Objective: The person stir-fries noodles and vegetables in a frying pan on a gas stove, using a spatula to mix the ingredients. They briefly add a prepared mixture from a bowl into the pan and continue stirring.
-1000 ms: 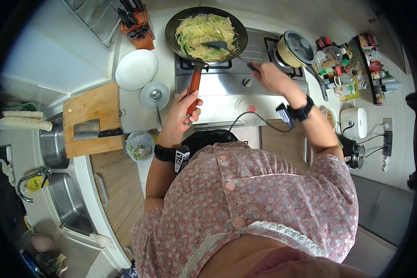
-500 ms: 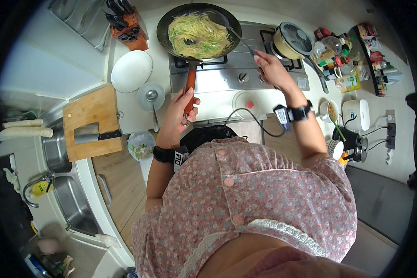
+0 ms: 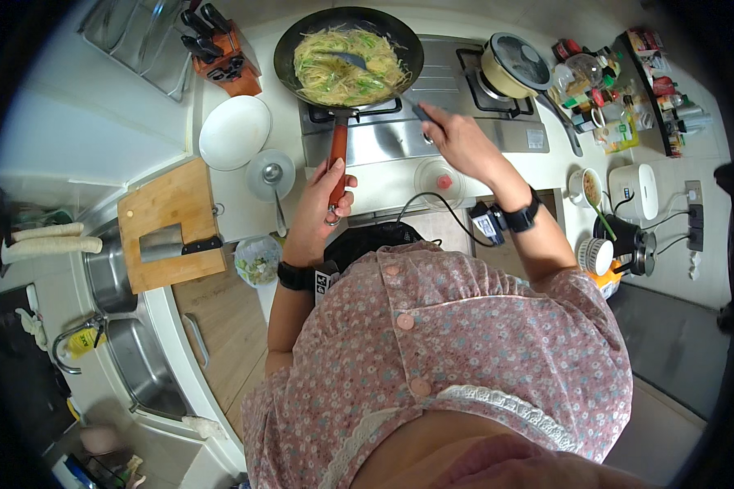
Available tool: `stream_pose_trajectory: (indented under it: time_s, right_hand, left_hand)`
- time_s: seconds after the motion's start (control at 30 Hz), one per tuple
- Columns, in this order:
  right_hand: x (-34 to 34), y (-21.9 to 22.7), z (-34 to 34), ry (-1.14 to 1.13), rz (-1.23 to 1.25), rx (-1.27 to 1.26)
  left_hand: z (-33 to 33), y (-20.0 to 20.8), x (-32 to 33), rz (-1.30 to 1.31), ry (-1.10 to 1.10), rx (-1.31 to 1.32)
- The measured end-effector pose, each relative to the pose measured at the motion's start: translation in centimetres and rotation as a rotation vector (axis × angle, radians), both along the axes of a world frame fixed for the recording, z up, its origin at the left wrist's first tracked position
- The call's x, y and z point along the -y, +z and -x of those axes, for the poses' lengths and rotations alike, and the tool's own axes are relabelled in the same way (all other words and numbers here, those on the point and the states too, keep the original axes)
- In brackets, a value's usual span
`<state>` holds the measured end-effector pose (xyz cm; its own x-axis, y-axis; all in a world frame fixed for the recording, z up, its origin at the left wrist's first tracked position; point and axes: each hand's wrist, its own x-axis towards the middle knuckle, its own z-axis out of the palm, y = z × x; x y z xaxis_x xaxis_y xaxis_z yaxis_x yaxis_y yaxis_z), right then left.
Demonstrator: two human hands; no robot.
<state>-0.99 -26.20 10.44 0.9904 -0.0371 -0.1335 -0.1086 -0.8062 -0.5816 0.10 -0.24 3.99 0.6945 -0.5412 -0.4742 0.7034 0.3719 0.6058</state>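
Handle (image 3: 339, 143) of the wok (image 3: 404, 50), red-brown and apparently wooden, lies enclosed near its ringed end by the left hand (image 3: 316, 200), whose fingers are curled around it with the thumb along the top. The right hand (image 3: 462, 145) is closed on the dark grip of a spatula (image 3: 350, 59), though the exact set of its fingers is partly hidden; the grey blade lies among pale yellow shreds (image 3: 324, 80), probably potato, mixed with green strips. The wok is over the left burner of a steel gas hob (image 3: 383, 145). Filled, it is likely to be heavy at the far end, and a hold farther up the handle should ease the leverage, short of the metal collar, which may be hot. The spatula should be light and stiff; the shreds, soft, slick and easily broken, are best lifted from beneath. Farther out stand a lidded cream saucepan (image 3: 501, 78) to the right and, to the left, a bowl (image 3: 258, 181) holding a ladle (image 3: 272, 173) and a white plate (image 3: 235, 133).
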Motion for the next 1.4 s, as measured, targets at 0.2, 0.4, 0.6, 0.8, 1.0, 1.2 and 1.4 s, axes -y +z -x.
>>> stream_pose_trajectory:
  time_s: [0.2,0.4,0.6,0.8,1.0,1.2,1.4]
  right_hand:
    - [0.1,0.2,-2.1,0.037,0.038,0.021]
    - [1.3,-1.1,-1.0,0.077,0.119,-0.073]
    - [0.4,-1.1,-3.6,0.011,0.306,-0.022]
    - [-0.5,-0.7,-1.5,0.167,0.209,0.066]
    - [-3.0,-4.8,-3.6,0.039,0.073,-0.024]
    - [0.5,-4.2,6.4,-0.17,-0.396,0.052]
    - [8.8,-10.9,19.8,-0.804,-0.751,0.139]
  left_hand:
    - [-0.2,0.0,0.0,-0.02,-0.007,-0.009]
    - [-0.1,-0.3,0.1,-0.017,-0.016,0.001]
    - [-0.2,-0.3,0.0,-0.004,-0.004,0.018]
    - [-0.1,-0.2,0.2,-0.023,-0.02,0.031]
    - [0.0,-1.4,-0.2,-0.076,-0.015,-0.005]
    - [-0.3,-3.1,-0.5,0.163,0.081,-0.266]
    - [1.3,-5.9,-0.9,0.577,0.051,-0.135]
